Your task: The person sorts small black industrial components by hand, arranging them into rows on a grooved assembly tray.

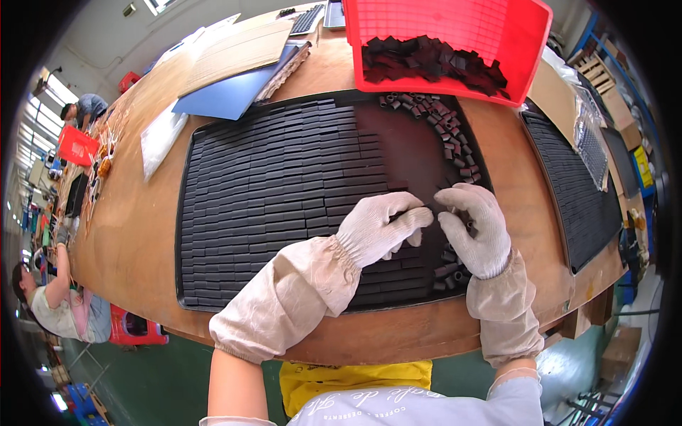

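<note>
Both my hands wear white knit gloves and beige sleeve covers, close together over the right part of a black tray [419, 160]. My left hand [383, 224] is closed, thumb against fingers, above the edge of the packed rows of small black pieces [270, 177]. Whatever it pinches is hidden. Just to its right, my right hand [479, 231] curls inward, thumb and forefinger tips facing the left hand. Any piece between those fingertips is too small to make out. Loose short black tubes [451, 131] lie along the tray's right side, some beneath my right hand.
A red crate [447, 42] holding dark flat pieces stands over the tray's far edge. Cardboard [238, 53] and a blue sheet [234, 85] lie far left, near a white plastic bag [162, 138]. Another filled black tray [575, 188] sits right. Two other people are at left.
</note>
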Demonstrator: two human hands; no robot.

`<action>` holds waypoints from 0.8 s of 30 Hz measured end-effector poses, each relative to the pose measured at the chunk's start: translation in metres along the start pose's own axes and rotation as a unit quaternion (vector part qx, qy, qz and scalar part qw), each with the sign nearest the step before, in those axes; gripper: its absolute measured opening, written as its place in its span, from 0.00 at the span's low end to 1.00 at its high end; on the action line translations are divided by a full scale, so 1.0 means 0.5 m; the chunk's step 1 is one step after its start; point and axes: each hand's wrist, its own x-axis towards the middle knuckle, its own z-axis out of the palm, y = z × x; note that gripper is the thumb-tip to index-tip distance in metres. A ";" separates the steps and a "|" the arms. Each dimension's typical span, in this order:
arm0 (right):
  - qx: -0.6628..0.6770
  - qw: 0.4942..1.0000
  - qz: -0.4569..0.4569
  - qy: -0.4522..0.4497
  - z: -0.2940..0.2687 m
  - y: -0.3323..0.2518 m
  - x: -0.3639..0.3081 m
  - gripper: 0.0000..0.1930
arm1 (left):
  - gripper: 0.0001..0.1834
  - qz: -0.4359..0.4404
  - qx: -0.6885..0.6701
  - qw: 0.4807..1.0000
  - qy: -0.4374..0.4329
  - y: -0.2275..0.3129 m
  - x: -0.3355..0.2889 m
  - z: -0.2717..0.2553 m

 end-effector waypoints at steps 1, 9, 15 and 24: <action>-0.006 1.000 -0.007 0.003 -0.001 0.004 0.001 0.14 | 0.15 0.026 0.024 0.999 0.024 -0.005 0.000 0.003; -0.018 0.994 -0.104 -0.025 0.009 0.021 0.027 0.15 | 0.17 0.129 0.104 0.985 0.038 -0.020 0.004 -0.005; -0.026 0.993 -0.114 0.007 0.012 0.016 0.012 0.20 | 0.21 0.023 -0.006 0.998 -0.055 -0.006 0.002 -0.022; -0.040 0.997 -0.057 -0.025 0.006 0.041 -0.015 0.15 | 0.21 0.068 -0.044 0.997 -0.010 -0.020 0.009 -0.022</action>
